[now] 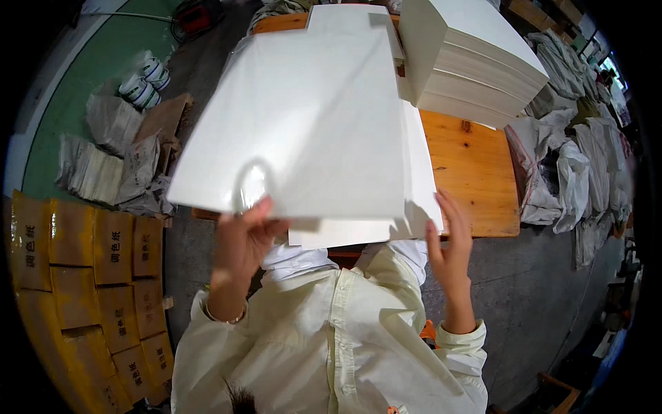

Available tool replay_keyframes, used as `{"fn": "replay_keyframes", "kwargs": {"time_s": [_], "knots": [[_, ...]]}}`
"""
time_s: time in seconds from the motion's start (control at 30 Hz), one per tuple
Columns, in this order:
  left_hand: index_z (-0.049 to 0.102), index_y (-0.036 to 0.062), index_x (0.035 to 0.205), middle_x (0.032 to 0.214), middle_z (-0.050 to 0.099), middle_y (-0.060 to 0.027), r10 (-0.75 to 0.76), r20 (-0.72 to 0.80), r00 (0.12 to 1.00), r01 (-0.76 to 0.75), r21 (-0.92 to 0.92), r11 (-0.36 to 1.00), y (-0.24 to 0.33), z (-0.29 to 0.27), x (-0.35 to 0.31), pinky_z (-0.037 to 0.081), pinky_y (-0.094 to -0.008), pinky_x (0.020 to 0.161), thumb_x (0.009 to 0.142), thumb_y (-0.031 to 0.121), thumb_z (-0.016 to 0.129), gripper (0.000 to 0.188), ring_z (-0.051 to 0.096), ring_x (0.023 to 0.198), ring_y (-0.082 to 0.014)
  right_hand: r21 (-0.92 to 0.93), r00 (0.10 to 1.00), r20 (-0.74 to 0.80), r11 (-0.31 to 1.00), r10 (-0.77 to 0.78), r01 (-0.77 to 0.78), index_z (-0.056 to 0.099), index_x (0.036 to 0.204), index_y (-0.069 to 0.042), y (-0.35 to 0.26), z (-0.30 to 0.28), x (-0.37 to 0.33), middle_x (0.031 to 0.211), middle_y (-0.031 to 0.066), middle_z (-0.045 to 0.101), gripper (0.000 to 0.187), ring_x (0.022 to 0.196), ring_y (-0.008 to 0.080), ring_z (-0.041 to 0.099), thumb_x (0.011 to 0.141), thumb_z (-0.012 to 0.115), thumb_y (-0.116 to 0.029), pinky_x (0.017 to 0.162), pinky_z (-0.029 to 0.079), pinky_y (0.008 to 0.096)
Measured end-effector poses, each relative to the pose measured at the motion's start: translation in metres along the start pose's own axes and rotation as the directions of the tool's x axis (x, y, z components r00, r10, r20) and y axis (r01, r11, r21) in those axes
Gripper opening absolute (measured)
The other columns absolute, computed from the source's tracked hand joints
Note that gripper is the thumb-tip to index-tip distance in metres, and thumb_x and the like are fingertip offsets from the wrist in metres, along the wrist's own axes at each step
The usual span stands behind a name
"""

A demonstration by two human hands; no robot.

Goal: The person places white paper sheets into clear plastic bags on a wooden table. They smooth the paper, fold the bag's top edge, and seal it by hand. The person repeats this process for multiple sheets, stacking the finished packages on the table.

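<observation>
A large glossy white sheet (310, 124), which looks like a clear plastic sleeve over white paper, is tilted up in front of me. Near its front edge is a clear oval patch. My left hand (245, 241) pinches that edge, thumb on top and the other fingers partly hidden below. Under it, white paper sheets (419, 165) lie on the wooden table, sticking out at the right and front. My right hand (452, 238) is beside their front right corner, thumb and fingers apart; whether it touches the paper I cannot tell.
A tall stack of thick white paper (476, 76) stands at the back right of the wooden table (472, 172). Brown cartons (89, 290) are piled at the left. Wrapped bundles (96, 165) lie behind them, and pale sacks (558, 172) crowd the right.
</observation>
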State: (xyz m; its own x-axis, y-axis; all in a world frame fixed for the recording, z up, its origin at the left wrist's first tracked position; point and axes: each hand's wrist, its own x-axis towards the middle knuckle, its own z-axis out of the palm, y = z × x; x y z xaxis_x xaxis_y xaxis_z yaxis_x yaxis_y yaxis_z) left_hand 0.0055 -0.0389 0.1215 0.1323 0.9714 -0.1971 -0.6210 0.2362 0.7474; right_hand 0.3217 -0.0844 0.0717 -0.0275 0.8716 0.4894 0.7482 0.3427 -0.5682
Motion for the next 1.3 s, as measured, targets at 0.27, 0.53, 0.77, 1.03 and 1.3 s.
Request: {"fn": "replay_keyframes", "kwargs": {"time_s": [0.27,0.53,0.77,1.03,1.3], "knots": [[0.048,-0.0159,0.106,0.113,0.054,-0.0227,0.184,0.326,0.927,-0.201,0.02,0.979,0.024,0.076,0.205,0.051,-0.0422,0.097,0.094,0.001,0.046,0.021,0.059,0.104,-0.0293,-0.336,0.964,0.264,0.934,-0.029,0.12,0.048,0.133,-0.011,0.013,0.062,-0.009,0.142,0.0186,0.038,0.05,0.132,0.0414,0.033,0.088,0.057,-0.032,0.11,0.022,0.0536],[0.039,-0.0125,0.114,0.119,0.048,-0.0256,0.01,0.29,0.957,0.029,-0.129,0.991,-0.025,0.102,0.393,0.048,-0.0437,0.101,0.093,-0.004,0.043,0.022,0.053,0.113,-0.0378,-0.312,0.959,0.28,0.942,-0.034,0.125,0.046,0.136,-0.014,0.011,0.06,-0.007,0.145,0.0153,0.036,0.054,0.132,0.0381,0.033,0.089,0.055,-0.038,0.109,0.024,0.0519],[0.033,-0.0088,0.126,0.129,0.041,-0.0248,-0.122,0.179,0.976,0.163,-0.241,0.957,-0.071,0.084,0.454,0.043,-0.047,0.105,0.096,-0.003,0.036,0.03,0.046,0.12,-0.0403,-0.28,0.953,0.302,0.956,-0.001,0.09,0.046,0.136,-0.014,0.009,0.056,-0.005,0.146,0.0157,0.035,0.054,0.133,0.0385,0.032,0.089,0.056,-0.037,0.109,0.024,0.0515],[0.03,-0.0235,0.121,0.127,0.04,-0.0367,-0.164,0.075,0.984,0.175,-0.192,0.966,-0.083,0.064,0.47,0.045,-0.0454,0.104,0.1,0.013,0.033,0.042,0.047,0.118,-0.0435,-0.278,0.929,0.367,0.958,0.038,0.07,0.045,0.137,-0.014,0.005,0.054,0.0,0.146,0.0161,0.034,0.055,0.133,0.0393,0.032,0.089,0.055,-0.037,0.109,0.022,0.0516],[0.052,0.0111,0.129,0.136,0.048,-0.0125,0.231,0.536,0.812,-0.448,0.825,-0.344,-0.065,0.104,0.419,0.042,-0.0484,0.098,0.096,0.039,0.045,0.044,0.051,0.119,-0.0367,-0.289,0.934,0.352,0.956,0.062,0.046,0.045,0.137,-0.014,0.007,0.055,-0.001,0.147,0.0158,0.034,0.054,0.134,0.0383,0.031,0.089,0.056,-0.036,0.11,0.022,0.0511]]}}
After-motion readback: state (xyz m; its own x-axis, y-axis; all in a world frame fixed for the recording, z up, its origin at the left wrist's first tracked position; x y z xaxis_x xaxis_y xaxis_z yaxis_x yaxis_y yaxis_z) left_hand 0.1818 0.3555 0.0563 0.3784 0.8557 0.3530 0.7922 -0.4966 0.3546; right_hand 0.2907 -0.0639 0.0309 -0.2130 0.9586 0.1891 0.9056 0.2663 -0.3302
